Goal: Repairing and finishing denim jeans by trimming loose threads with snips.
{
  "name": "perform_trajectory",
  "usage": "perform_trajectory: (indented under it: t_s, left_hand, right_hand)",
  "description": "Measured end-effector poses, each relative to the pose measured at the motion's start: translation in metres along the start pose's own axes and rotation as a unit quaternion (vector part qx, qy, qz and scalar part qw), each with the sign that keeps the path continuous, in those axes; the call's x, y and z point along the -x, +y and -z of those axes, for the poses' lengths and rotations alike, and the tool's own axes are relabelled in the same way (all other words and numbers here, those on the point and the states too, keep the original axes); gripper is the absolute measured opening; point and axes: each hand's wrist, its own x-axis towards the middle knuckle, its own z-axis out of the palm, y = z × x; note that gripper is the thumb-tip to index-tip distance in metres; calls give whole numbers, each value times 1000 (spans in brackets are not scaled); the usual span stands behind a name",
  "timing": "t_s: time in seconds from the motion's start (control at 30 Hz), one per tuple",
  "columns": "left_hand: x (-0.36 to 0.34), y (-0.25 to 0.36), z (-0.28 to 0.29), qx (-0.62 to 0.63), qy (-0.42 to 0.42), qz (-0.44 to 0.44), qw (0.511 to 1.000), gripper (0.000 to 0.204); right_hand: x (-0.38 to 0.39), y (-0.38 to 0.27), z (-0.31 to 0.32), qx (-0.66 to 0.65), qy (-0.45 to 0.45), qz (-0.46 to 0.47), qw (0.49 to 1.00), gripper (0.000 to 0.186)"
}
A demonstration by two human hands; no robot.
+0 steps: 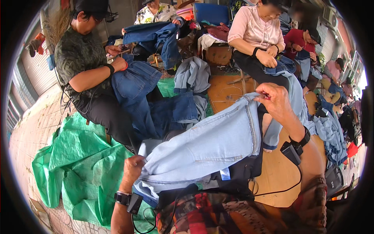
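Pale blue denim jeans (206, 146) are stretched slantwise across my lap between my two hands, with a seam and stitched lines showing. At the lower left, my left hand (133, 168) is closed on a bunched edge of the denim. My right hand (275, 100) is raised higher on the right and pinches the far corner beside a thick, overlocked edge. Something small and dark red shows between its fingers; I cannot make out what it is. A small whitish-blue tag (225, 174) lies against the lower edge of the denim.
A crumpled green plastic sheet (83, 171) covers the ground at the left. Nearby, a seated person handles dark blue jeans (136, 84); another opposite holds denim. A tan board (278, 179) lies right. Denim heaps (331, 130) are at far right. A black cable (282, 191) hangs from my right wrist.
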Motion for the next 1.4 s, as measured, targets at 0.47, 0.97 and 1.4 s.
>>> perform_trajectory:
  t_s: [0.47, 0.97, 1.4]
  left_hand:
    - [-56, 117, 168, -130, 393, -157, 896, 18]
    - [86, 39, 32, 42, -109, 36, 992, 16]
    - [102, 49, 68, -16, -397, 117, 910, 15]
  right_hand:
    - [-62, 26, 60, -30, 246, 76, 966, 20]
    - [174, 40, -19, -179, -131, -167, 961, 15]
    - [151, 12, 30, -174, -390, -131, 895, 8]
